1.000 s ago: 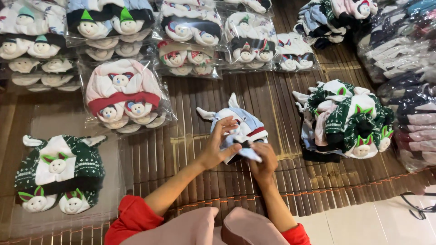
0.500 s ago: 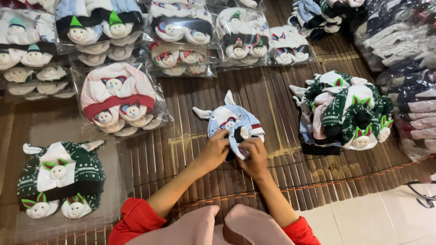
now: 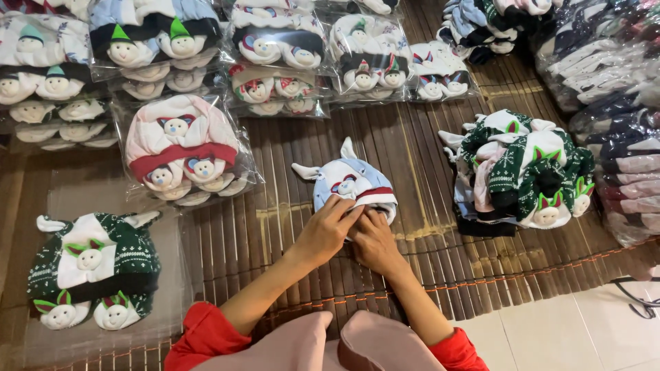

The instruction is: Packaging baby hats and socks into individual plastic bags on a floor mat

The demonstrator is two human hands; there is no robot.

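Observation:
A light blue knitted baby hat point(image 3: 350, 182) with white ears and a small doll face lies on the brown bamboo mat point(image 3: 289, 233). My left hand point(image 3: 326, 229) and my right hand point(image 3: 372, 240) meet at the hat's near edge, fingers curled on its white and red brim. Both forearms come up from red sleeves at the bottom of the view.
A loose pile of green and white hats point(image 3: 526, 168) lies to the right. A bagged pink and red hat set point(image 3: 180, 148) and a green hat set point(image 3: 89, 264) on clear plastic lie to the left. More bagged hats point(image 3: 275, 65) line the back; stacked packages point(image 3: 619, 137) fill the right edge.
Both hands have drawn together at the hat's near brim, and the hat now lies flatter on the mat with its ears pointing away.

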